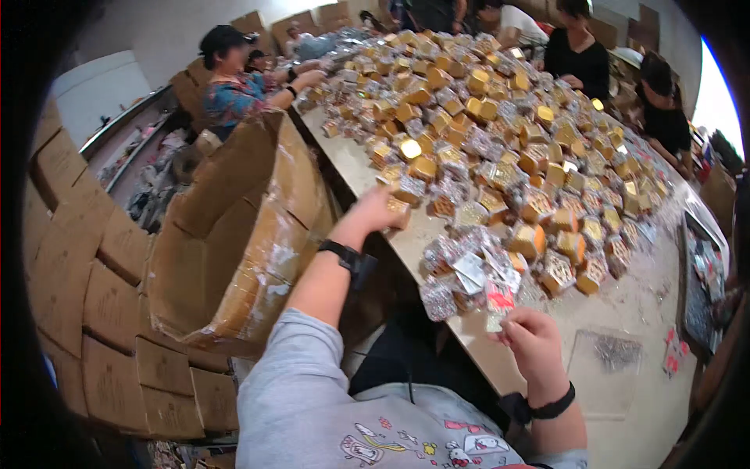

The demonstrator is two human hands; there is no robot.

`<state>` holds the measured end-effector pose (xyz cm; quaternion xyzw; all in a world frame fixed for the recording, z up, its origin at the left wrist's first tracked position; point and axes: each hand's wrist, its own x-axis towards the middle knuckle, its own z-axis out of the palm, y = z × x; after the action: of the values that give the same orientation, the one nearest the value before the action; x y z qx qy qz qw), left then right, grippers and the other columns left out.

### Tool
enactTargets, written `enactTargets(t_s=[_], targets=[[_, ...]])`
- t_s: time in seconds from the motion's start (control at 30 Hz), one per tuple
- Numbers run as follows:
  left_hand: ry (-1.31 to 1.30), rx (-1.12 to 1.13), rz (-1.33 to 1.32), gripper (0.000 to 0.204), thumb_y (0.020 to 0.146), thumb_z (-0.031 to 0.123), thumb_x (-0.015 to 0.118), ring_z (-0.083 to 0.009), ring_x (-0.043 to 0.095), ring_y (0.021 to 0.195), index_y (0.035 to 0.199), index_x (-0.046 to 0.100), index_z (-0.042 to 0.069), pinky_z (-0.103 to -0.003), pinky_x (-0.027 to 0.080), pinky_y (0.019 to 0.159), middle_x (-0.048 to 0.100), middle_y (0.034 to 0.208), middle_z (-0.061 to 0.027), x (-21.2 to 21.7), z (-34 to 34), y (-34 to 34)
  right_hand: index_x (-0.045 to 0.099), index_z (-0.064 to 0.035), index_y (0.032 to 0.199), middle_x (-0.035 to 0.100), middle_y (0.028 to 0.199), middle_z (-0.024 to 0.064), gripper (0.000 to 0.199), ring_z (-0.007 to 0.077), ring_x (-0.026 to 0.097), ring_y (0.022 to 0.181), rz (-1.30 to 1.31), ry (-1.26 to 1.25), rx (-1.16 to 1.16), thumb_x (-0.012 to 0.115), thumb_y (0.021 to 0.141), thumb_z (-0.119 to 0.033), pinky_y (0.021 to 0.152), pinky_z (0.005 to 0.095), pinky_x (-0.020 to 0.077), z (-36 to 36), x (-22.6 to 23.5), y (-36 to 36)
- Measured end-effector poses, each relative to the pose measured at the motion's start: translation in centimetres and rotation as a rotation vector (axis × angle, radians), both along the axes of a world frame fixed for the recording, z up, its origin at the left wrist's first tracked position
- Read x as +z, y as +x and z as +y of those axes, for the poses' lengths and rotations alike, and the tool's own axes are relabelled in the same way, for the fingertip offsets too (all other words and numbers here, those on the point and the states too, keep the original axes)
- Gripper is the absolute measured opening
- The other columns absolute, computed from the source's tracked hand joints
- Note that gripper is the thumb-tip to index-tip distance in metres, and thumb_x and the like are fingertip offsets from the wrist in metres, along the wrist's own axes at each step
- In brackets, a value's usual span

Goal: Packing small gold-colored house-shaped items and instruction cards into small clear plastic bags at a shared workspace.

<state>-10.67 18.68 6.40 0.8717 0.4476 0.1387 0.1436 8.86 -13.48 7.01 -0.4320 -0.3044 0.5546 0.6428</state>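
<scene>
My left hand (370, 211) reaches out over the left edge of the table. Its fingers are closed round a small gold box (398, 213) with a patterned face. Nearer to me, my right hand (533, 338) pinches the lower end of a small red-and-white packet (499, 297). Just beyond that packet lie white cards (470, 271) and a silver glittery piece (437, 299). A wide heap of gold and silver glittery boxes (527, 240) spreads across the table, its near side close to both hands.
A large open cardboard carton (301, 187) stands left of the table (469, 332). Stacked cartons (117, 305) line the far left. A clear flat sheet (601, 374) and a dark tray (699, 273) lie to the right. Several people, one in a patterned shirt (230, 102), surround the heap.
</scene>
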Motion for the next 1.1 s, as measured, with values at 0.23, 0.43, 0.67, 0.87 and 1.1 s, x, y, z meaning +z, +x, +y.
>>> enactTargets(t_s=[0.23,0.43,0.67,0.87,1.1], targets=[[0.101,-0.157,-0.058,0.070,0.060,0.033,0.073,-0.0345,0.046,0.106,0.117,0.047,0.004,-0.037,0.039,0.092,0.046,0.114,-0.0210,-2.5,-1.0,-0.3,0.058,0.0043,0.082,0.054,0.077,0.0057,0.007,0.0109,0.053,0.064,0.030,0.033,0.013,0.051,0.081,0.004,0.073,0.0323,0.0525,-0.3,-0.7,-0.1],[0.101,-0.130,-0.137,0.051,0.062,0.021,0.073,-0.0280,0.051,0.090,0.106,0.051,0.006,-0.035,0.044,0.078,0.050,0.096,-0.0129,-0.7,-2.3,-1.3,0.058,0.0043,0.082,0.056,0.077,0.0058,0.005,0.0132,0.059,0.068,-0.084,0.030,0.000,0.053,0.081,0.003,0.064,0.0250,0.0496,0.5,-0.3,-0.3],[0.111,-0.254,-0.034,0.046,0.062,0.019,0.071,-0.0296,0.051,0.092,0.102,0.055,0.004,-0.034,0.044,0.079,0.047,0.096,-0.0157,-0.6,-4.2,-1.4,0.060,0.0038,0.080,0.057,0.077,0.0056,0.005,0.0132,0.060,0.070,-0.153,0.067,0.026,0.055,0.079,0.003,0.059,0.0216,0.0458,0.3,-0.6,-0.7],[0.120,-0.207,-0.097,0.041,0.062,0.017,0.069,-0.0302,0.050,0.091,0.096,0.049,0.004,-0.034,0.042,0.082,0.046,0.095,-0.0141,1.0,-7.2,-1.7,0.060,0.0029,0.077,0.058,0.077,0.0056,0.006,0.0109,0.057,0.067,-0.227,0.062,0.036,0.054,0.077,0.003,0.060,0.0216,0.0454,-0.2,-0.1,-1.1],[-0.632,-0.136,-1.374,0.053,0.074,-0.001,0.056,-0.0207,0.050,0.104,0.123,0.037,0.007,-0.034,0.043,0.087,0.047,0.117,-0.0101,-2.7,-14.4,-2.3,0.060,0.0027,0.077,0.057,0.076,0.0059,0.005,0.0110,0.057,0.067,-0.342,0.081,0.041,0.055,0.077,0.004,0.059,0.0219,0.0454,-0.6,-0.2,-1.5]])
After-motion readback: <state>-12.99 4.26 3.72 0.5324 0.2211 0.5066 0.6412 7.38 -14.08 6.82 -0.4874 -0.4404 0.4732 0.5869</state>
